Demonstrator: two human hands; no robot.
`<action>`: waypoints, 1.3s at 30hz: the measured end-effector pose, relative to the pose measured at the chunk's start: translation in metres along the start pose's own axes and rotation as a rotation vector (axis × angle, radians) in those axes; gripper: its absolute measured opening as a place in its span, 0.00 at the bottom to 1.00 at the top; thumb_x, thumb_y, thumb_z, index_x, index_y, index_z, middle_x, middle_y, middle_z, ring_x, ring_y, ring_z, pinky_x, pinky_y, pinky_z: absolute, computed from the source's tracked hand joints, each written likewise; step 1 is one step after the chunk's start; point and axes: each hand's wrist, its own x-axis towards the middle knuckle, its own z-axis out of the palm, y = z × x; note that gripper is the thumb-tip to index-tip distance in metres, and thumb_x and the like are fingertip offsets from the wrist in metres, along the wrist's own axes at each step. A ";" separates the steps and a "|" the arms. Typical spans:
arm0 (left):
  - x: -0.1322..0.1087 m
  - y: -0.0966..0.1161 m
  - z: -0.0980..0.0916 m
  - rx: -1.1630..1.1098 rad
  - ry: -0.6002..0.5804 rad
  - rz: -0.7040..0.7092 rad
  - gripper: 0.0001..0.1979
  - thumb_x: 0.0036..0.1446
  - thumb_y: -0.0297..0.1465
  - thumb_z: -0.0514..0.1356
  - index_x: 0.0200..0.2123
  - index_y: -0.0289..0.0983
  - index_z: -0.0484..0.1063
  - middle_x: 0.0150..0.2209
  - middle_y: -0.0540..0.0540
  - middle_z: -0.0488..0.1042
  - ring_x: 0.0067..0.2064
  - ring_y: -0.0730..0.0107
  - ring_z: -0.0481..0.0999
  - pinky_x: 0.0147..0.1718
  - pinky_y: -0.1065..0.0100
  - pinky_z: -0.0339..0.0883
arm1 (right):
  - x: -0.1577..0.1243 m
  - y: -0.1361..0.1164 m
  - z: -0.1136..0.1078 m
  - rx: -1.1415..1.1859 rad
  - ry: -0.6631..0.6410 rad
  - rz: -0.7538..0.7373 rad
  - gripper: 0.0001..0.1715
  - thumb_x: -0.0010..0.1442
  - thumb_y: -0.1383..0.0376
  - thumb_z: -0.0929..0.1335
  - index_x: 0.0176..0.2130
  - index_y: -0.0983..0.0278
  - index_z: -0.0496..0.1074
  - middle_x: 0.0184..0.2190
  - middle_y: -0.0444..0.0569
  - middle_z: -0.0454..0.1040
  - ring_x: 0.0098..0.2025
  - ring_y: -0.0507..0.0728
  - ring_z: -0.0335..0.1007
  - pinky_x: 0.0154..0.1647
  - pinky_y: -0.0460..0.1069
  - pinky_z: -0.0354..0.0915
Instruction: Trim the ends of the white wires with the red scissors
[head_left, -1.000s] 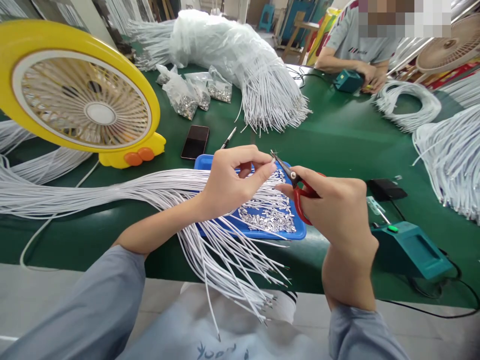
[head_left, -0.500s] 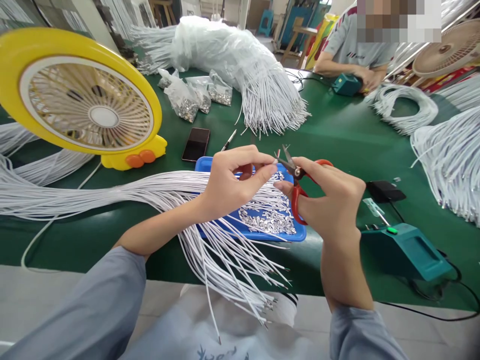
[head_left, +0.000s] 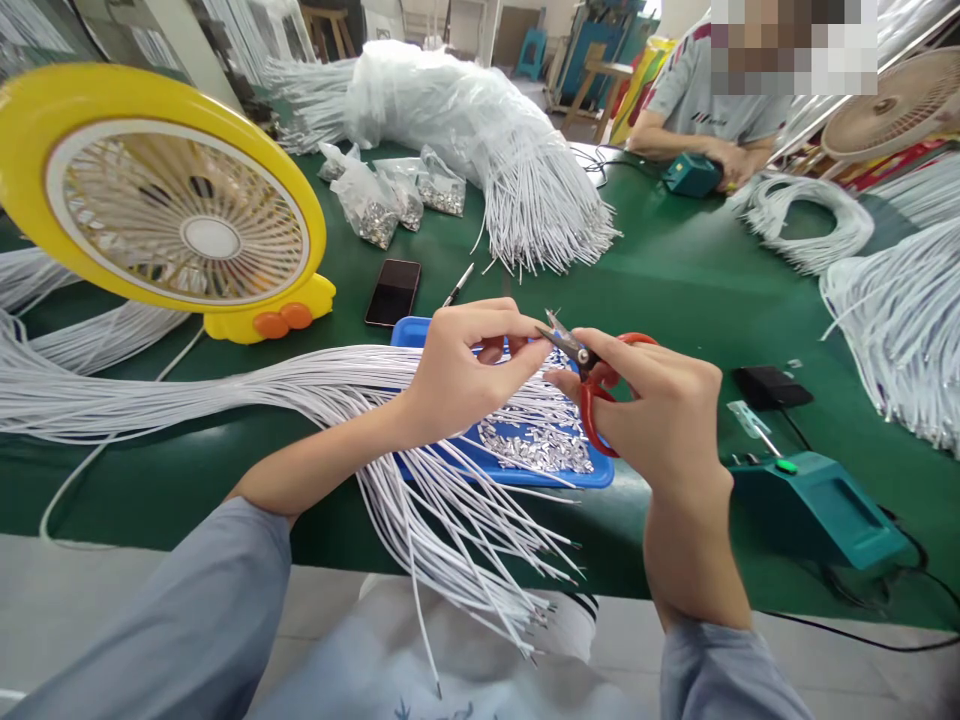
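Note:
My right hand (head_left: pixel 660 410) is closed round red-handled scissors (head_left: pixel 592 375), whose short blades point up and left. My left hand (head_left: pixel 469 365) pinches something small at the blade tips; I cannot make out what. Both hands hover over a blue tray (head_left: pixel 585 478) that holds several small silver metal pieces. A thick bundle of thin white cables (head_left: pixel 225 385) runs from the left under my left forearm, and its loose ends fan out over the table's front edge.
A yellow desk fan (head_left: pixel 180 215) stands at the left. A black phone (head_left: pixel 392 291), a pen and bags of metal parts lie behind the tray. A teal device (head_left: pixel 817 505) sits at the right. More cable bundles (head_left: pixel 525 180) lie beyond. Another person works at the far right.
The scissor blades opened half a second ago and are now nearly together again at my left fingertips. Both hands stayed over the tray.

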 end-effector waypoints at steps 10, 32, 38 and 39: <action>0.001 -0.003 0.001 0.007 0.047 -0.005 0.06 0.50 0.20 0.63 0.23 0.33 0.74 0.21 0.51 0.68 0.22 0.83 0.59 0.18 0.77 0.54 | 0.000 0.004 -0.005 -0.028 -0.119 -0.005 0.17 0.58 0.53 0.68 0.36 0.64 0.77 0.14 0.39 0.62 0.18 0.48 0.52 0.21 0.46 0.49; 0.000 -0.003 0.004 -0.131 0.046 -0.060 0.03 0.54 0.25 0.63 0.29 0.32 0.75 0.24 0.50 0.73 0.25 0.81 0.70 0.23 0.78 0.66 | 0.001 0.009 -0.009 0.087 0.131 0.074 0.13 0.53 0.57 0.73 0.34 0.64 0.77 0.14 0.39 0.66 0.17 0.47 0.55 0.19 0.45 0.53; -0.010 0.009 0.006 -0.324 -0.041 -0.044 0.03 0.58 0.26 0.60 0.32 0.33 0.74 0.24 0.52 0.68 0.20 0.85 0.64 0.17 0.80 0.59 | -0.001 0.009 -0.017 0.468 0.322 0.284 0.18 0.52 0.58 0.73 0.43 0.60 0.76 0.28 0.45 0.79 0.27 0.56 0.76 0.29 0.50 0.69; -0.012 0.013 0.005 -0.298 -0.056 0.001 0.03 0.57 0.26 0.61 0.32 0.33 0.74 0.24 0.52 0.69 0.21 0.84 0.63 0.18 0.80 0.59 | -0.001 0.008 -0.018 0.484 0.357 0.290 0.19 0.53 0.55 0.72 0.43 0.60 0.76 0.29 0.47 0.80 0.29 0.57 0.77 0.29 0.51 0.69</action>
